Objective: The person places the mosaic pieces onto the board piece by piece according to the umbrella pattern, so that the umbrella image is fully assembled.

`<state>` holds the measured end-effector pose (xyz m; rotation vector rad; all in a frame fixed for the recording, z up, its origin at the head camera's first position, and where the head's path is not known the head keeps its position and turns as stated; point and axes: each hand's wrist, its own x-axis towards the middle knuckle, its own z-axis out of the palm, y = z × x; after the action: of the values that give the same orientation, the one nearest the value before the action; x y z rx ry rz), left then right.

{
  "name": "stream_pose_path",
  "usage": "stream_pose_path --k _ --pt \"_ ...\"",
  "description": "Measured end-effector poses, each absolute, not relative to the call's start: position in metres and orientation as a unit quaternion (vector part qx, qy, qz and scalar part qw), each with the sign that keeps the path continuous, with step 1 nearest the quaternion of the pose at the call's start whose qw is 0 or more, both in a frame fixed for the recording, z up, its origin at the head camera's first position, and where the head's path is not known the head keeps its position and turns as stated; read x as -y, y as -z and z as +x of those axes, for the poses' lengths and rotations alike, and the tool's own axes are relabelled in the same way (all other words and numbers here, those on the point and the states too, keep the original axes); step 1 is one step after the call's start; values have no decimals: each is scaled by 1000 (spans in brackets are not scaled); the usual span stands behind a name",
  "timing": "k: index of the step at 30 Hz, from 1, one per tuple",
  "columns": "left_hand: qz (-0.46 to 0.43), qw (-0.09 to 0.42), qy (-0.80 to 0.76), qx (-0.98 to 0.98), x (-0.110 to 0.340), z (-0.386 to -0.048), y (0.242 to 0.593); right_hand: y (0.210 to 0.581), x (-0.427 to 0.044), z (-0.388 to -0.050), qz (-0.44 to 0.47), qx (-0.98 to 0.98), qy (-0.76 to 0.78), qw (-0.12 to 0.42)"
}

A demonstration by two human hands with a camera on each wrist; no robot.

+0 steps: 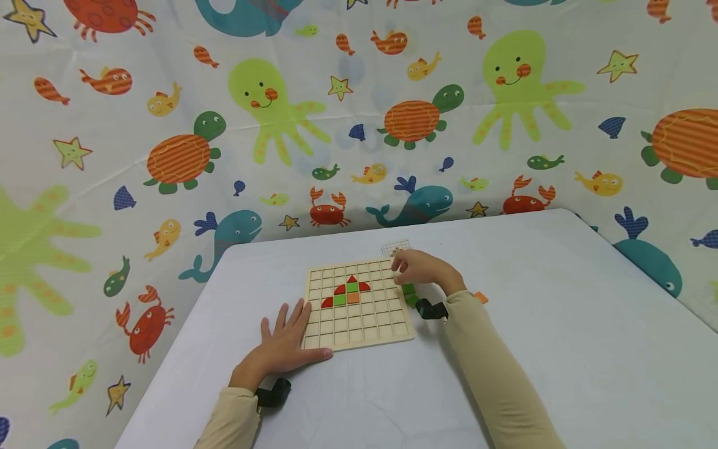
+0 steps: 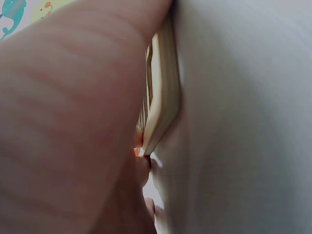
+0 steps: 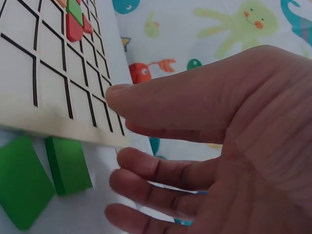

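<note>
The white table [image 1: 359,393] spreads under both hands, and between them lies the gridded wooden board [image 1: 370,333]. The arrangement on it looks partway along: seven coloured pieces sit in its cells, most other cells are bare, and loose pieces lie outside its edge. Just beyond the right hand's fingers is a small grid-printed card [image 1: 396,244], partly covered by them. At least two green blocks [image 1: 408,289] lie beside the board, just on the near side of the right hand; an orange piece [image 1: 481,297] rests past the right sleeve, on its outer side. Of the placed pieces, the orange square [image 1: 353,298] and two green squares [image 1: 339,300] are flanked by three curved red pieces [image 1: 328,303], with a red triangle [image 1: 351,279] farthest from the left hand's palm.

The left hand [image 1: 280,348] is spread flat, fingers and thumb resting against the board's near left corner without gripping. The right hand [image 1: 424,268] hangs at the far right corner, loosely curved, with nothing visible in its grasp; whether it touches the board cannot be told.
</note>
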<state>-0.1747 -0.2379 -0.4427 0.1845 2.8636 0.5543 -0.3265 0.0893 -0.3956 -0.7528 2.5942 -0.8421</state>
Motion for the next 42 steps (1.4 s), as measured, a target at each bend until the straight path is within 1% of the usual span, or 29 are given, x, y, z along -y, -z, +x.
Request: stream_pose_path --k 9,22,28,32,42 --pt "63 109 -187 -974 238 -175 442 398 -104 -331 -214 -920 261 199" --pt "65 111 -189 -974 240 -176 442 406 -100 -331 -202 -923 244 215" --pt "65 112 -191 -973 241 -177 442 408 -98 -331 -183 -924 251 221" --pt "66 112 -191 -973 242 -177 443 409 -98 -332 -184 -927 249 210" --pt "62 113 -193 -973 244 -179 447 408 -100 -334 -225 -920 284 149"
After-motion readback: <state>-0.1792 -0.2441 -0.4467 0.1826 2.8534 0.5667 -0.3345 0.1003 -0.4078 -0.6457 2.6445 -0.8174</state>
